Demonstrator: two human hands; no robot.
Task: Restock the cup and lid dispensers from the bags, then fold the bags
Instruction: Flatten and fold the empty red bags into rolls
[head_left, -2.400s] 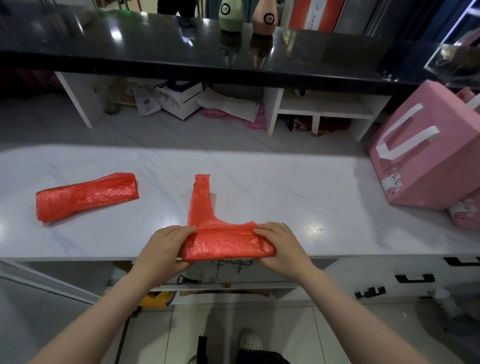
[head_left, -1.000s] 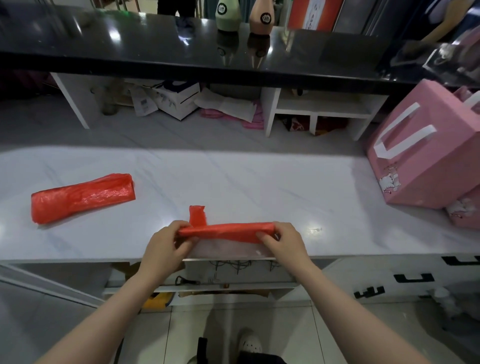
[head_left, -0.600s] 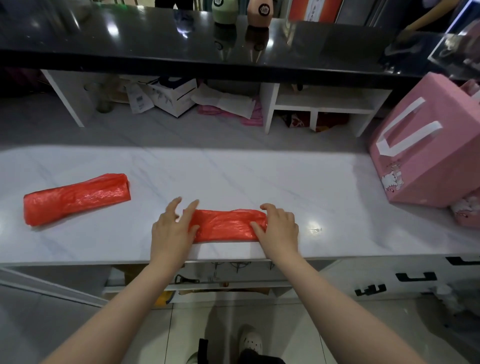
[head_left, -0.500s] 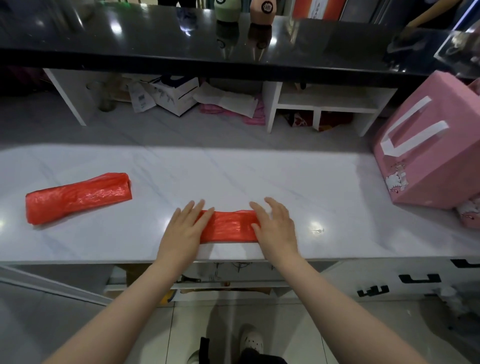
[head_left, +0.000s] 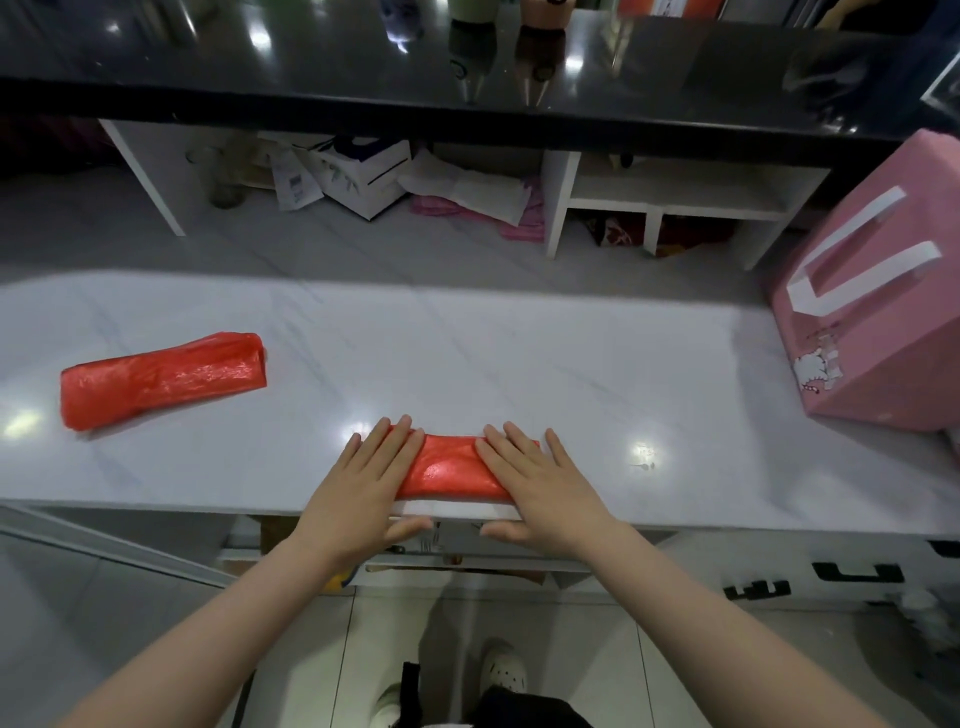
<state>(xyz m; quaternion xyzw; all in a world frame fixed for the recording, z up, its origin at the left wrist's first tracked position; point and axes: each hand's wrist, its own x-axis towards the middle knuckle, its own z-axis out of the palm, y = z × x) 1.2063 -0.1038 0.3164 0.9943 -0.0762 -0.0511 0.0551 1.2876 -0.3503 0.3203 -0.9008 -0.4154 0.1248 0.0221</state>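
Observation:
A folded red plastic bag (head_left: 451, 467) lies as a short flat strip near the front edge of the white marble counter (head_left: 467, 364). My left hand (head_left: 363, 483) presses flat on its left end with straight fingers. My right hand (head_left: 540, 480) presses flat on its right end the same way. Both thumbs hang over the counter's front edge. A second red bag (head_left: 161, 376), folded into a longer strip, lies apart on the counter at the left. No cup or lid dispenser shows in this view.
A pink box with white handles (head_left: 878, 322) stands on the counter at the right. A black upper counter (head_left: 467, 67) runs across the back, with white shelf cubbies (head_left: 665, 208) and clutter beneath it. Drawers with black handles (head_left: 852, 571) sit below at the right.
The bag's upright handle strip was folded down and the bag rolled into a narrow strip. My hands went from pinching its ends to lying flat on it, and spread slightly.

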